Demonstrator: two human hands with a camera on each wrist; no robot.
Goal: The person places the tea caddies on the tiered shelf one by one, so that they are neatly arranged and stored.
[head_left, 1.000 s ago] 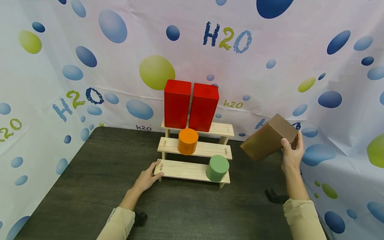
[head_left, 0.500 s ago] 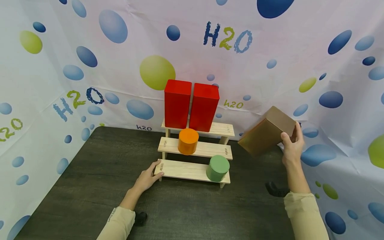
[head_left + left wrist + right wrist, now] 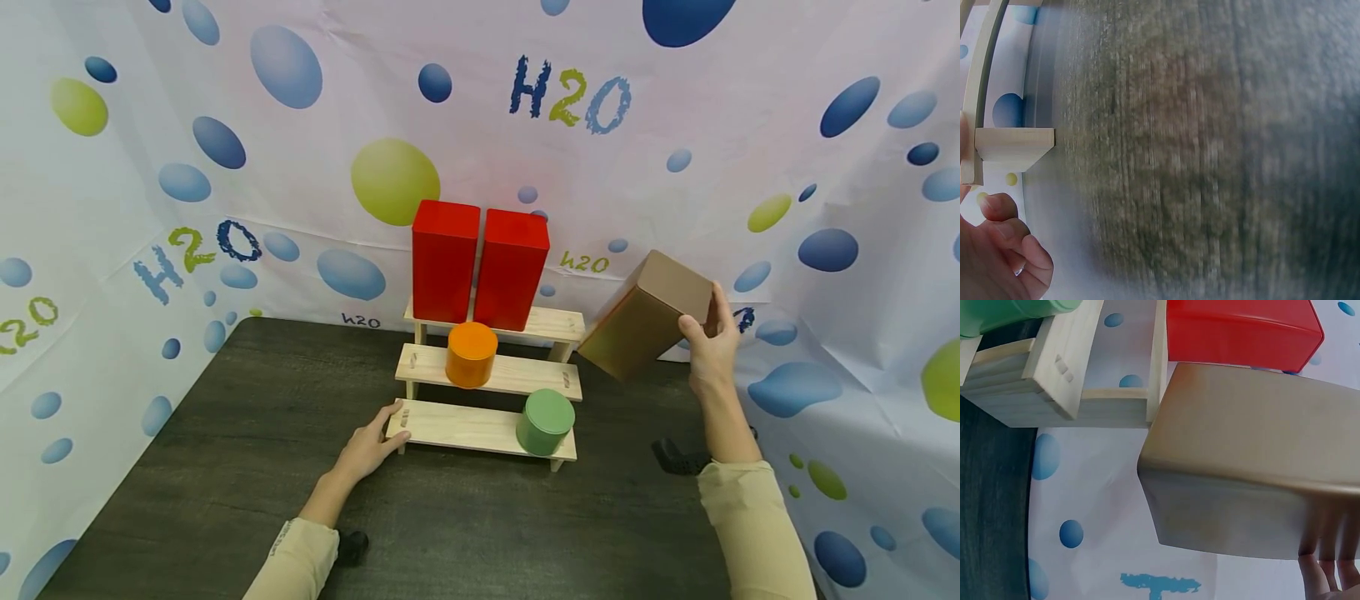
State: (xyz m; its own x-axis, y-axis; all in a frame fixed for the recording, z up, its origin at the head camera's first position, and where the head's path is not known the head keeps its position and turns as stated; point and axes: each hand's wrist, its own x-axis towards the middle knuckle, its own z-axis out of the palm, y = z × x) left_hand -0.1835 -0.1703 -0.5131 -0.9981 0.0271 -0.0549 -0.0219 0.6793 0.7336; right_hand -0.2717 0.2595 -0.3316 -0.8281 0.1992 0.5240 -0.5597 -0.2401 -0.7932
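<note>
My right hand (image 3: 714,354) grips the upper right end of a gold-brown rectangular box (image 3: 647,310), which is tilted and held up off the table, to the right of a three-tier wooden stand (image 3: 453,423). In the right wrist view the box (image 3: 1247,437) fills much of the picture, with fingertips (image 3: 1315,578) along its lower side. My left hand (image 3: 366,450) holds the left end of the stand's lowest board. The left wrist view shows its other fingers curled below the board (image 3: 1015,144); part of this hand is cut off there.
Two red boxes (image 3: 444,267) stand side by side on the top tier. An orange round tin (image 3: 470,357) sits on the middle tier, a green round tin (image 3: 543,423) on the lowest tier's right. Behind the dark table (image 3: 225,467) hangs a patterned curtain (image 3: 300,167).
My right hand has moved the gold-brown box left and slightly upward, nearer to the stand's top tier. My left hand stays on the lowest board's end.
</note>
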